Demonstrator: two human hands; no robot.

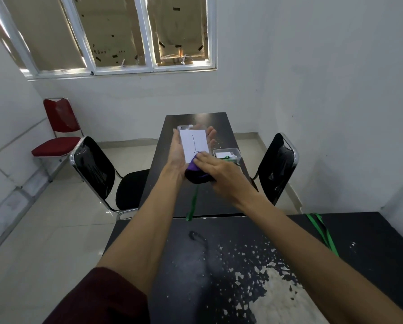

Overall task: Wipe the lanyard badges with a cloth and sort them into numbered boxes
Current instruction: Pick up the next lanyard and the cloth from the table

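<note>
A clear badge (pixel 193 142) with a white card marked "1" lies flat on my left hand (pixel 178 155), palm up with the fingers straight, held above the far black table. Its green lanyard (pixel 192 204) hangs down below the hand. My right hand (pixel 219 174) grips a purple cloth (pixel 197 173) and presses it on the badge's lower edge. A clear plastic box (pixel 227 155) with white cards and a bit of green lanyard inside stands on the table just right of my hands.
More green lanyard (pixel 322 232) lies on the near black table (pixel 196 265) at the right, whose top is flaked white. Black chairs (pixel 95 174) (pixel 277 167) flank the far table. A red chair (pixel 60 132) stands by the left wall.
</note>
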